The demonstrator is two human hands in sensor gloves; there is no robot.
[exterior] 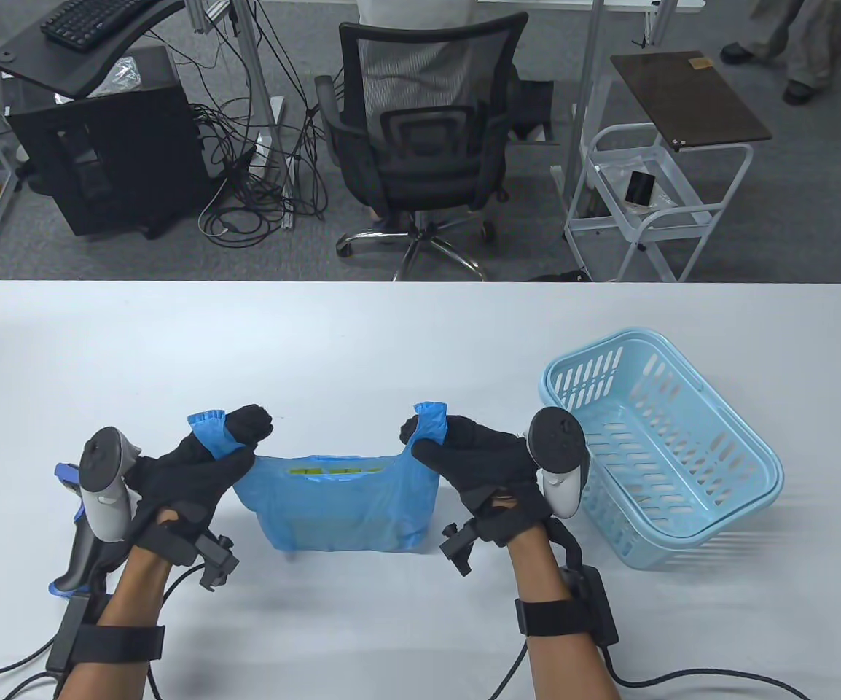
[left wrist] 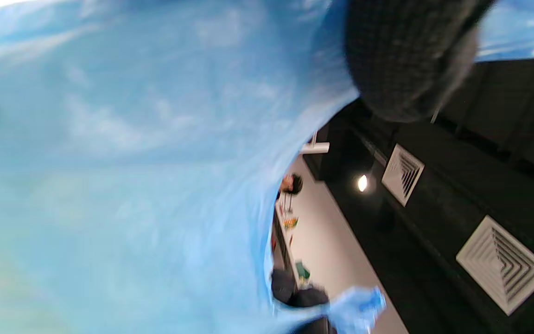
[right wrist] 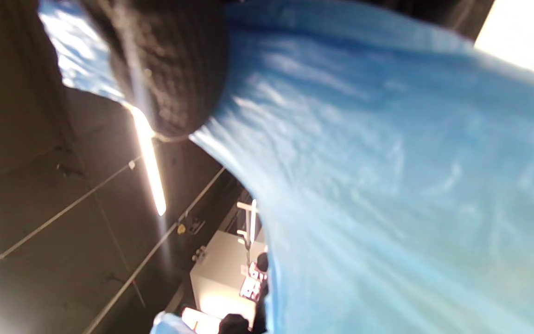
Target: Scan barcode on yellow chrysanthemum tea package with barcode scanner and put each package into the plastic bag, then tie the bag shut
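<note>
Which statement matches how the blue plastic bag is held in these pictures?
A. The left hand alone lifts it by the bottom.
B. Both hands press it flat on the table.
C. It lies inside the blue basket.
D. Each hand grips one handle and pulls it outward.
D: the left hand and right hand each grip a handle of the plastic bag, which sits left of the basket.

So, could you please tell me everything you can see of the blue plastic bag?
The blue plastic bag is thin, translucent film with two loop handles. It stands on the white table between the hands, mouth up, its handles pulled apart. The left hand grips one handle, the right hand the other. Yellow packaging shows dimly through the top. It is not yet tied. Both wrist views show only blurred blue film beside a gloved finger.
</note>
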